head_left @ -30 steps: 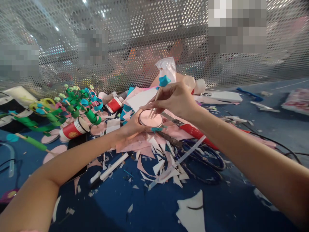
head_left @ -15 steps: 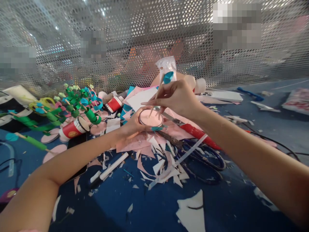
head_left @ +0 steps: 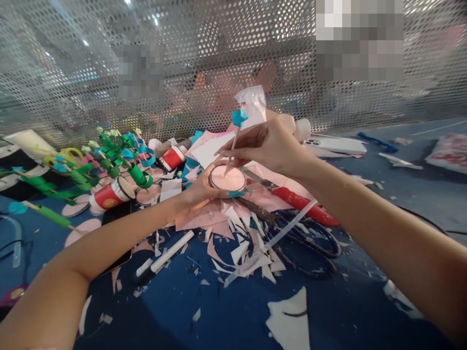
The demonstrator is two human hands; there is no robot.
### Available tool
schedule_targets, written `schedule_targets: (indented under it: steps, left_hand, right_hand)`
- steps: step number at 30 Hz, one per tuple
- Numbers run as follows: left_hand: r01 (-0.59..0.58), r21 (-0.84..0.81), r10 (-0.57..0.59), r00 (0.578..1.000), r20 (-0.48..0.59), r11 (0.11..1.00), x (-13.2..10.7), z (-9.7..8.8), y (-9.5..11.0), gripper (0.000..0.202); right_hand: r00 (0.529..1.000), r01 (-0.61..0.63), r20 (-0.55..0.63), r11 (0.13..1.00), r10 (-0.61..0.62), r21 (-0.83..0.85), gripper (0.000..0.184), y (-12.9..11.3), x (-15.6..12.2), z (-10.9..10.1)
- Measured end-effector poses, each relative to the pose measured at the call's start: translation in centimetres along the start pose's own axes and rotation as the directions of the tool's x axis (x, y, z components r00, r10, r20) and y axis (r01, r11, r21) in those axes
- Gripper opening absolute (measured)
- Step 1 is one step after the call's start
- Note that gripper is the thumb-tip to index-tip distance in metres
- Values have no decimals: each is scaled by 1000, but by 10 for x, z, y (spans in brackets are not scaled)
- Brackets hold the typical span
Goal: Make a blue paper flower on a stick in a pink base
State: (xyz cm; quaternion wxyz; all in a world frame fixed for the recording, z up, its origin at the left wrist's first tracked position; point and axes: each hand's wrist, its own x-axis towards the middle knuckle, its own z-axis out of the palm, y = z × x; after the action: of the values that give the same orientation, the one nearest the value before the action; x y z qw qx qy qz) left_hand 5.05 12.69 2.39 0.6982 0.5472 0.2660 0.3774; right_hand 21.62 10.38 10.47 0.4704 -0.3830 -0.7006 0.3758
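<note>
A round pink disc with a dark rim (head_left: 235,183) rests in my left hand (head_left: 197,193), whose fingers curl around its edge. Between thumb and fingertips, my right hand (head_left: 268,146) pinches a thin wooden stick (head_left: 235,141). The stick is nearly upright, leaning slightly right at the top, and carries a blue paper star (head_left: 240,117). Its lower end meets the disc near the middle, where a small pale spot shows. Beneath the disc lie pink paper sheets (head_left: 204,221).
To the left stand several green paper spirals on sticks (head_left: 140,175) and a red-and-white paper cup (head_left: 112,195). Blue-handled scissors (head_left: 310,262), a red-handled tool (head_left: 306,204) and paper scraps (head_left: 241,253) lie nearby. A perforated metal screen (head_left: 204,63) rises behind.
The stick has swung more upright, so the blue star has moved left. My left hand and the disc have stayed almost in place.
</note>
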Motion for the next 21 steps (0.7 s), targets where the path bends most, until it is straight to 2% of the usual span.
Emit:
schedule_targets:
  steps: [7, 12, 15, 17, 21]
  left_hand:
    - [20, -27, -20, 1000, 1, 999, 2, 1, 2, 85]
    - [22, -37, -21, 1000, 12, 999, 0, 1, 3, 83]
    - [28, -32, -28, 1000, 12, 999, 0, 1, 3, 84]
    - [29, -31, -29, 1000, 11, 999, 0, 1, 3, 85]
    - [19, -21, -19, 999, 31, 1000, 0, 1, 2, 83]
  right_hand:
    - [984, 12, -179, 998, -23, -62, 28, 6, 0, 11]
    - [994, -70, -82, 997, 67, -34, 36, 8, 4, 3]
    - [999, -38, -8, 999, 38, -18, 22, 8, 5, 1]
    - [1000, -19, 19, 999, 19, -30, 20, 7, 5, 2]
    - [998, -13, -66, 998, 9, -60, 33, 8, 2, 7]
